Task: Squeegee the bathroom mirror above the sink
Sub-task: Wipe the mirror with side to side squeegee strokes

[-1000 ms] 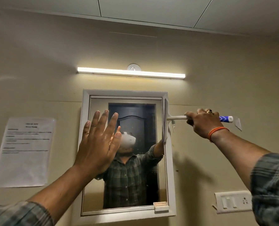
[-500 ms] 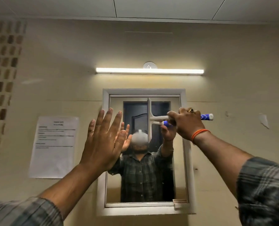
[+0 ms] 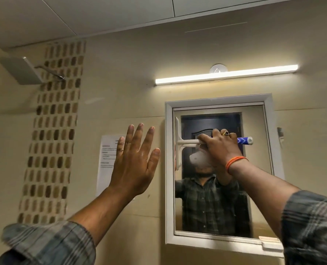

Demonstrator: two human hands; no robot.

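We saw the squeegee as a white T-shaped tool, its long blade standing upright against the glass at the left edge of the mirror, in the upper half. Its white handle ran level to the right and ended in a blue grip with white chevrons and a pale cap. Our right hand was clamped around that handle, a ring on one finger and an orange band at the wrist. The mirror sat in a white frame on the beige wall, reflecting a dark door and a plaid shirt. Our left hand was raised flat, fingers spread, holding nothing, just left of the frame and in front of a printed notice. A tube light glowed above the mirror.
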